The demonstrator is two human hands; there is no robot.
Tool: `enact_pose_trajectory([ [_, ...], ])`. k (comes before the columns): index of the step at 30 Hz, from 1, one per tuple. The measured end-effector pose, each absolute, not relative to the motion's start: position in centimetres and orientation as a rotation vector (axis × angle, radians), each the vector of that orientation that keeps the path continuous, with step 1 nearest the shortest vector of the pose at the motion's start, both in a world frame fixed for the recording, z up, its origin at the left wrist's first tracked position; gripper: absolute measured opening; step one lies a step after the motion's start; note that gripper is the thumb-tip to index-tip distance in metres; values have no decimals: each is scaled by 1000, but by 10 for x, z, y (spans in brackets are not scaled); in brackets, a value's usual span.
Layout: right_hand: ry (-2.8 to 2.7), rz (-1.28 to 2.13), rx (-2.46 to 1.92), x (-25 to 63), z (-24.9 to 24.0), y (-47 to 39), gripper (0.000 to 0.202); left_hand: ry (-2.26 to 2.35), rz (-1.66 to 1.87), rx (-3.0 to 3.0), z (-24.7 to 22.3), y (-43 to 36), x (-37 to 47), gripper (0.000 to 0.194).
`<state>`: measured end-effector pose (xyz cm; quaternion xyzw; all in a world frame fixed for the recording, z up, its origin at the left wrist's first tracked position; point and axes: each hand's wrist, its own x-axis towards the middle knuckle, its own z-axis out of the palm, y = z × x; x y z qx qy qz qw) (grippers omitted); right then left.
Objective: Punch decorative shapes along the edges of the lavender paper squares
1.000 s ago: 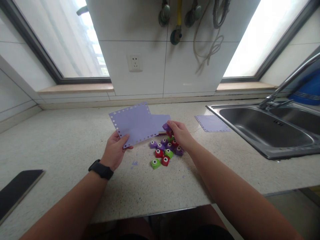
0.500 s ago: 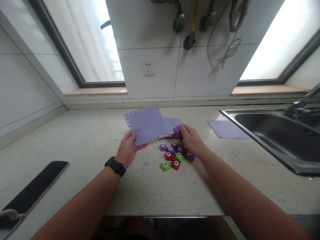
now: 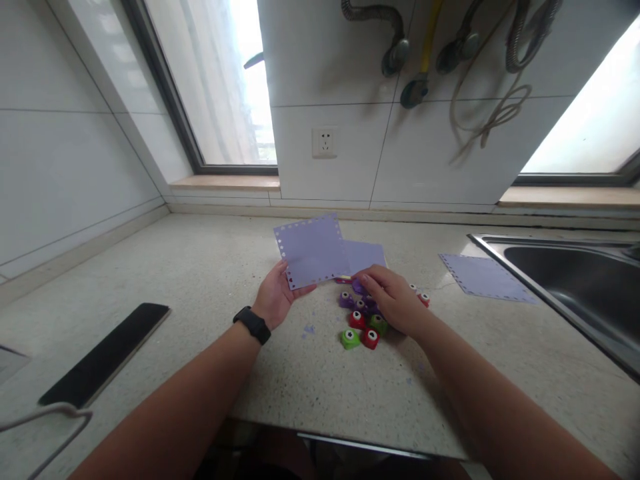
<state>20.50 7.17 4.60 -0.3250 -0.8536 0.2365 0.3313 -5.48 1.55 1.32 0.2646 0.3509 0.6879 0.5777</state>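
Observation:
My left hand [image 3: 277,293] is closed on the lower left edge of a sheet of lilac paper [image 3: 315,252], held tilted above the counter. Small punched shapes run along its left, top and bottom edges. My right hand [image 3: 393,295] has its fingers pinched on a purple craft punch [image 3: 358,287], low at the pile. Around it lie several small punches, among them a red punch [image 3: 357,320], another red punch [image 3: 371,339], a green punch [image 3: 350,339] and a purple punch [image 3: 345,299]. My right hand hides part of the pile.
Behind the held paper lies another lilac sheet [image 3: 367,253]. A third, hole-edged sheet [image 3: 483,277] lies beside the sink [image 3: 500,257]. Paper bits [image 3: 309,329] dot the counter. A black flat object [image 3: 107,353] and a pale cable [image 3: 75,412] are at left.
My right hand has lowered to the pile with the purple craft punch. My left hand still holds the paper. The view has shifted, so the scene appears further right.

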Motion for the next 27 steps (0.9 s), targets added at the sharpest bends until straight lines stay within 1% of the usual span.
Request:
enact_pose_trajectory([
  [7, -2627, 442, -679, 196, 56, 55, 33, 811, 1590, 626, 14, 15, -56, 31],
  [12, -2808, 361, -586, 194, 60, 48, 30, 789, 1603, 643, 12, 15, -56, 28],
  [19, -2854, 335, -606, 192, 63, 41, 30, 777, 1594, 645, 12, 15, -56, 28],
  [27, -2831, 302, -651, 184, 53, 41, 32, 753, 1594, 689, 9, 15, -56, 30],
])
